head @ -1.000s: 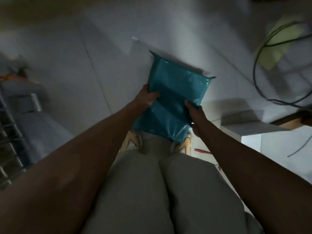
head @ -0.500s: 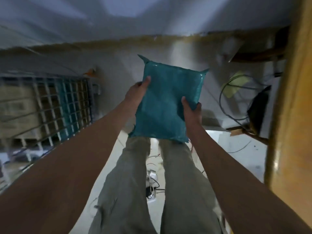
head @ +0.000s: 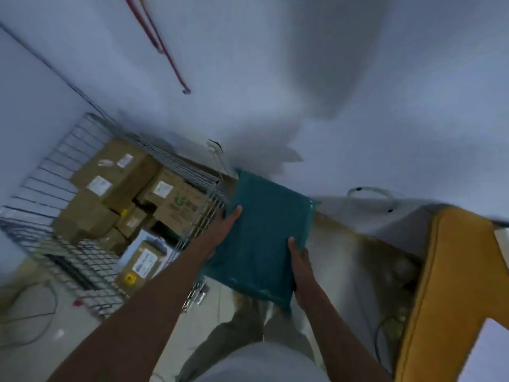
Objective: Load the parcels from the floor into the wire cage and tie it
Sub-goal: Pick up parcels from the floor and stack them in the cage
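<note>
I hold a teal plastic parcel [head: 264, 235] in the air in front of me with both hands. My left hand [head: 223, 230] grips its left edge, thumb on top. My right hand [head: 300, 268] grips its lower right edge, thumb on top. The wire cage [head: 55, 188] stands to the left, open at the top, with several brown cardboard boxes [head: 115, 177] stacked inside. The parcel hangs just right of the cage's near corner, level with its top rim.
A white wall fills the background, with red cords [head: 165, 51] hanging on it. A yellow wooden door frame [head: 446, 285] stands at the right. Cables [head: 33, 315] lie on the floor left of the cage. My legs are below.
The parcel has come up from the floor to cage height. My view has swung left, bringing the cage and its boxes into sight.
</note>
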`<state>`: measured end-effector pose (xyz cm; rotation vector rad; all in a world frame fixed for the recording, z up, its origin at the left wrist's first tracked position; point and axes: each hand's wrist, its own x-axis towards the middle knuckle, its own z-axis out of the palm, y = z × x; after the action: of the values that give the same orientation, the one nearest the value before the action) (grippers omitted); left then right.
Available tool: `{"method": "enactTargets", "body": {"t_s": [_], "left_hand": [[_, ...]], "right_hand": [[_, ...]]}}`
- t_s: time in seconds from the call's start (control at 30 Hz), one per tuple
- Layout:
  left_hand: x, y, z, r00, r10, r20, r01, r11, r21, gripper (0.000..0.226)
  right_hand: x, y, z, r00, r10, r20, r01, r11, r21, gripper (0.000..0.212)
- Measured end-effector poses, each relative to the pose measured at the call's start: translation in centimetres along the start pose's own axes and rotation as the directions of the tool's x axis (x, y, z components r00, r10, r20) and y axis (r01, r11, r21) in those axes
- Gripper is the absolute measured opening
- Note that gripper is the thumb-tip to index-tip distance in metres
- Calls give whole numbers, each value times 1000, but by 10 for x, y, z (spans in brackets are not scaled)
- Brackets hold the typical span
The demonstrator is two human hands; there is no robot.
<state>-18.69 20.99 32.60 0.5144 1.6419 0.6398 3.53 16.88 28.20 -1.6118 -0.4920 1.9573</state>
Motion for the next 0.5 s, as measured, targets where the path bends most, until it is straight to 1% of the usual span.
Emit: {"method": "enactTargets", "body": {"t_s": [0.03,0.07,0.13,0.17,0.23,0.3,0.33,0.43,0.47,0.5], "left_hand": [[-14,3,-14,999,17,-49,-18,999,-29,66],[-29,1,-27,995,30,-97,-36,997,-62,66],[-58,-10,-52,986,36,-165,-59,988,-140,72],[-72,-19,-64,978,31,-207,-72,979,-192,74],[-99,-37,-91,965,8,-263,-98,939,-329,78],[-120,-61,-123,962,-16,-273,-113,885,-452,83],[-133,-73,-140,953,-15,-302,-142,858,-494,81],[-174,-109,-192,910,-13,-415,-241,797,-554,65],[-186,-121,-211,893,-16,-450,-268,785,-559,63],[-198,-134,-231,877,-21,-481,-292,771,-566,61]], "right_hand": [[-6,-7,11,999,-28,36,29,999,-42,63],[-10,-10,21,996,-48,69,55,994,-97,63],[-19,-14,43,990,-65,129,93,969,-228,73],[-26,-16,56,986,-71,149,112,952,-286,75],[-40,-18,86,982,-93,166,148,921,-359,64],[-51,-13,119,973,-121,198,197,882,-428,56],[-57,-7,138,962,-141,232,236,859,-454,55],[-82,18,201,938,-166,304,311,790,-528,50],[-91,26,223,929,-178,325,339,763,-550,45],[-103,36,243,923,-157,352,347,738,-579,39]]}}
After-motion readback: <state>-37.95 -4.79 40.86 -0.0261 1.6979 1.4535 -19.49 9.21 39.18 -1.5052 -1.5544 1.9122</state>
